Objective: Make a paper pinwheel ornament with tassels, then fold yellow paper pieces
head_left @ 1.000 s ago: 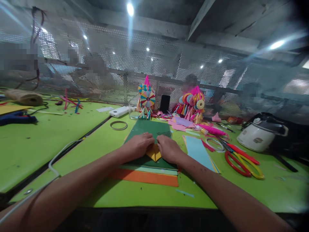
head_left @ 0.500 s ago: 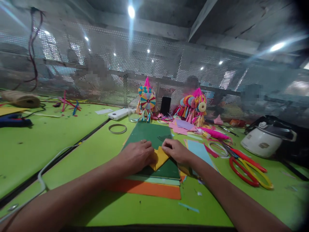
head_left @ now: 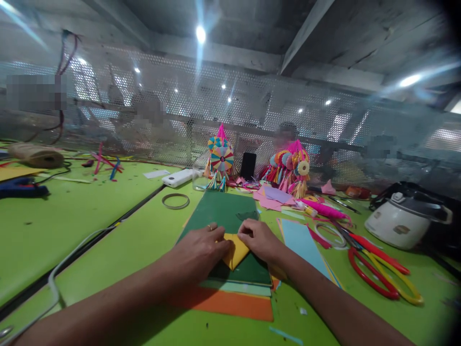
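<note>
A small piece of folded yellow paper (head_left: 235, 253), pointed at the bottom, lies on a dark green sheet (head_left: 220, 205). My left hand (head_left: 201, 251), with a ring on one finger, grips its left side, the fingertips bent over the edge. At its upper right corner, the thumb and fingers of my right hand (head_left: 262, 241) are pinched together on the paper. Pale green sheets and an orange sheet (head_left: 230, 303) stick out from under the green one towards me.
Right of my hands lie light blue paper (head_left: 301, 246), scissors with red and yellow handles (head_left: 387, 276) and a white pot-like appliance (head_left: 392, 223). Behind stand tasselled paper ornaments (head_left: 221, 161) and a phone (head_left: 248, 166). A tape ring (head_left: 175, 201) and a cable (head_left: 54, 283) lie left.
The yellow paper's upper edge, notched and raised before, now looks flatter and straighter. Both hands stay on it. The camera has tilted up slightly, so the tabletop sits lower in view.
</note>
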`<state>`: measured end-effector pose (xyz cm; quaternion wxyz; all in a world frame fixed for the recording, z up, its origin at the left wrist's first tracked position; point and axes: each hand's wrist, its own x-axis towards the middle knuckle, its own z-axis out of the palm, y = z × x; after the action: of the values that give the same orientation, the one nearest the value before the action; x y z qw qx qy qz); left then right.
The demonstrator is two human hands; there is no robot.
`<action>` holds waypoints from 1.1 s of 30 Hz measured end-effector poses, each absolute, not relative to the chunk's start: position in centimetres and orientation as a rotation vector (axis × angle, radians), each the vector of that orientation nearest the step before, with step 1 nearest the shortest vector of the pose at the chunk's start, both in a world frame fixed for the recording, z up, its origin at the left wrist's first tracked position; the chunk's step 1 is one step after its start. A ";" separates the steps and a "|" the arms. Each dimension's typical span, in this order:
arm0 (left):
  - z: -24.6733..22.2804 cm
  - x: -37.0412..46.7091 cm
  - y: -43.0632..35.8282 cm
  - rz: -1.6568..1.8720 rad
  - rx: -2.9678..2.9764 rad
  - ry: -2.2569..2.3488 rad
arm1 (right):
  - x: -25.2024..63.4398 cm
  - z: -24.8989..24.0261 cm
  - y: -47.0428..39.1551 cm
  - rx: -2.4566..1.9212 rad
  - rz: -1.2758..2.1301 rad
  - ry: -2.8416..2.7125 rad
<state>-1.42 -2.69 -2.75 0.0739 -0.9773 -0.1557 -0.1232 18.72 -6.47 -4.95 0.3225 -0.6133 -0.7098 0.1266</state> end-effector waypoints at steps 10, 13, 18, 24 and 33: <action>-3.1 -1.4 -2.7 -0.353 -2.962 -0.489 | 18.3 -5.4 -6.3 -1.655 0.256 -1.857; -3.3 -1.4 -2.6 -0.370 -2.966 -0.494 | 18.3 -5.6 -6.3 -1.669 0.234 -1.862; -3.4 -1.3 -2.5 -0.382 -2.965 -0.484 | 18.1 -5.4 -6.4 -1.699 0.203 -1.889; -3.4 -1.3 -2.5 -0.382 -2.944 -0.470 | 18.0 -5.2 -6.5 -1.726 0.178 -1.941; -3.6 -1.2 -2.3 -0.396 -2.922 -0.438 | 17.9 -5.0 -6.5 -1.744 0.156 -1.977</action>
<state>-1.25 -2.26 -3.58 0.0802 -0.9771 -0.1464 -0.1324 17.94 -6.51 -4.96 0.2479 -0.6398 -0.7252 0.0571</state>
